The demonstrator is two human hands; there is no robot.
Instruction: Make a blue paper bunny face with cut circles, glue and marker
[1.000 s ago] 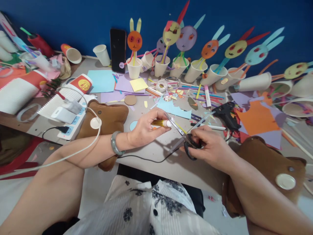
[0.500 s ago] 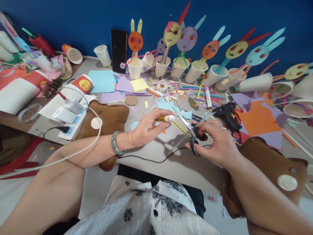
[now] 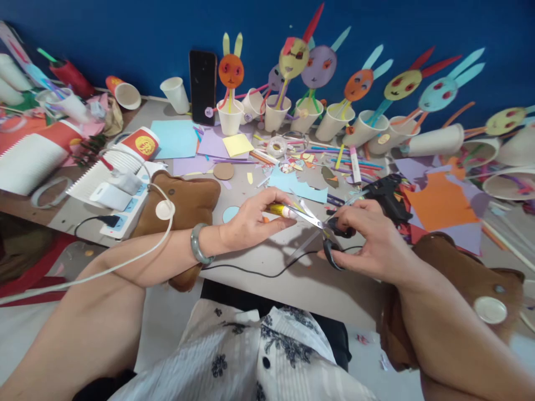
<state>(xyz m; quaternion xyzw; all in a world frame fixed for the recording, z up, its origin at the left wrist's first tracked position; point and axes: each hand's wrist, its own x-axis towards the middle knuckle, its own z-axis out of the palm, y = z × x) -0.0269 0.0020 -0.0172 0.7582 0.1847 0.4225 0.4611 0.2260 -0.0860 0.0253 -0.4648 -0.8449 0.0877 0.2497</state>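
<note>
The left fingers (image 3: pixel 273 195) pinch a yellow stick (image 3: pixel 276 210); the right fingers (image 3: pixel 356 216) hold opened scissors (image 3: pixel 318 224), whose near blades, if slipping, may cut skin.

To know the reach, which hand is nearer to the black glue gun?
Right. The right hand is close beside the glue gun; the left hand is farther left, beyond the scissors.

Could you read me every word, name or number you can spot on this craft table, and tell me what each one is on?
"Hi": on the small round lilac tag beside the phone.
Too small or blurred to read: the pale round tag, the orange tag, the yellowish oval tag, the gold emblem on the red paper cup, and the pink-and-white pen.
</note>
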